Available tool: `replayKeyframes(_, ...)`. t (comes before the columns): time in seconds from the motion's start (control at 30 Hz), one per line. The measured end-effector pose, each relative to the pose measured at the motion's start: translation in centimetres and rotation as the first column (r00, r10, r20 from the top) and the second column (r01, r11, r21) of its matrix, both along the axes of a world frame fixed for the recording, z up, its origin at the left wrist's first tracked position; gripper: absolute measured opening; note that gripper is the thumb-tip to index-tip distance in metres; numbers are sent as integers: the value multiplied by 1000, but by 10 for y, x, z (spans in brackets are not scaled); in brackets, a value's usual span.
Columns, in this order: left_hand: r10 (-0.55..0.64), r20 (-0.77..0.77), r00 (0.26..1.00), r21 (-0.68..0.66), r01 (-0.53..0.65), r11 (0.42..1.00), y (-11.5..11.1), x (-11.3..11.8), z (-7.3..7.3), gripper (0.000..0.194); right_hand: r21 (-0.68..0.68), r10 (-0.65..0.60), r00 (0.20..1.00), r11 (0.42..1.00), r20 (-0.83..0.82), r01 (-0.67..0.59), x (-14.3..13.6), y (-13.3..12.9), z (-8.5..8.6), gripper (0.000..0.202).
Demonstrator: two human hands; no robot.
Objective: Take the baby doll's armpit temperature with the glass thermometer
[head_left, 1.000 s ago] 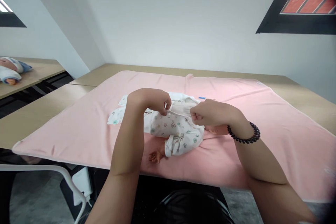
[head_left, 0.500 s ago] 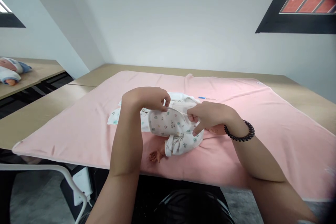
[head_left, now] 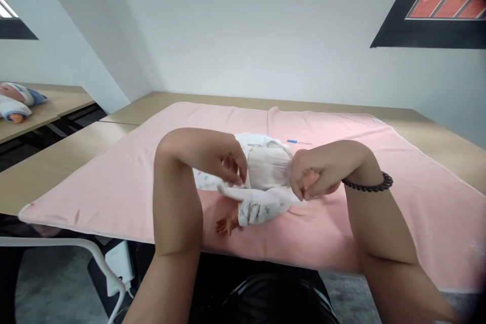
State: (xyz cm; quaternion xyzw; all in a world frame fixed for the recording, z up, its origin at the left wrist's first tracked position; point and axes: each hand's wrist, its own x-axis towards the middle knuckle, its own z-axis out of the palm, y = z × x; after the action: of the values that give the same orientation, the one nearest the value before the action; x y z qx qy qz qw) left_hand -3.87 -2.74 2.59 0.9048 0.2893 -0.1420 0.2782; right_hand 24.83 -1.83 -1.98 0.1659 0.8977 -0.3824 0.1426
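Observation:
A baby doll [head_left: 268, 167] lies on its back on a pink blanket [head_left: 114, 182], its head toward the right. Its white printed baby shirt [head_left: 261, 206] is laid apart at the front, baring the pale cloth torso. At the shirt's lower near edge, my left hand [head_left: 230, 159] is closed, fingertips pinching the flap, which is blurred. Up by the collar, my right hand [head_left: 322, 169] is also closed, its thumb and finger together at the flap's other end. That hand covers most of the doll's head. One doll hand [head_left: 227, 224] sticks out of the near sleeve.
Beyond the doll lies a thin blue-and-white stick [head_left: 298, 142] on the blanket. Wooden tables [head_left: 76, 149] run along the wall, and another doll [head_left: 18, 104] is on the far left one. A white chair frame [head_left: 94, 250] stands at lower left.
Both hands have drawn the shirt's front flap toward me and down, off the doll's torso. My hands have moved apart, the right one farther right.

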Motion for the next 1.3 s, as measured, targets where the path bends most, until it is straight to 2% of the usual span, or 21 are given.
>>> replayKeyframes(0.07,-90,59,994,-110,96,989,-12,-4,7,24,-161,100,994,981,-35,-105,6,2,6,18)
replayKeyframes(0.13,-112,93,989,-133,123,983,-18,-6,11,27,-184,36,997,982,-75,-49,11,5,9,26)
replayKeyframes(0.2,-79,91,993,-109,89,990,-16,-7,10,30,-130,-139,982,984,-126,123,20,12,9,31)
replayKeyframes(0.27,-8,62,998,-63,12,998,-7,-7,6,34,-46,-373,905,927,-203,372,34,25,3,34)
replayKeyframes(0.3,40,40,998,-28,-39,999,-1,-6,3,37,-7,-487,838,865,-245,501,42,34,-2,35)
replayKeyframes(0.33,94,14,995,11,-94,995,6,-4,-1,40,32,-595,753,778,-281,627,51,45,-10,35)
replayKeyframes(0.4,212,-36,977,98,-208,973,21,-1,-9,46,130,-738,570,566,-362,814,68,69,-31,30)
replayKeyframes(0.47,305,-82,949,162,-289,944,34,6,-19,51,276,-845,418,337,-333,900,84,93,-58,26)
replayKeyframes(0.5,331,-103,938,185,-309,933,40,9,-23,53,313,-870,375,277,-319,909,91,102,-71,26)
replayKeyframes(0.57,345,-132,929,215,-313,925,49,19,-33,60,347,-897,335,229,-287,910,101,115,-96,29)
replayKeyframes(0.63,319,-148,936,205,-286,936,58,28,-42,67,362,-912,317,212,-260,908,107,120,-115,29)
replayKeyframes(0.73,266,-155,951,166,-240,956,68,40,-56,72,363,-922,294,191,-253,912,111,118,-128,26)
replayKeyframes(0.87,267,-168,949,159,-241,957,77,48,-68,71,326,-924,259,162,-280,931,115,115,-129,18)
replayKeyframes(0.97,270,-184,945,135,-247,959,81,49,-73,69,254,-914,249,170,-320,952,116,118,-126,16)
replayKeyframes(1.03,253,-184,950,120,-233,965,83,49,-75,66,186,-898,245,187,-366,965,114,120,-121,23)
replayKeyframes(1.17,244,-201,949,102,-227,969,85,46,-74,64,35,-848,262,277,-461,960,103,115,-101,43)
replayKeyframes(1.23,244,-211,946,97,-228,969,84,44,-73,68,-19,-814,316,372,-487,928,93,107,-87,46)
replayKeyframes(1.3,235,-209,949,91,-221,971,84,42,-71,71,-41,-763,417,499,-495,865,81,98,-72,43)
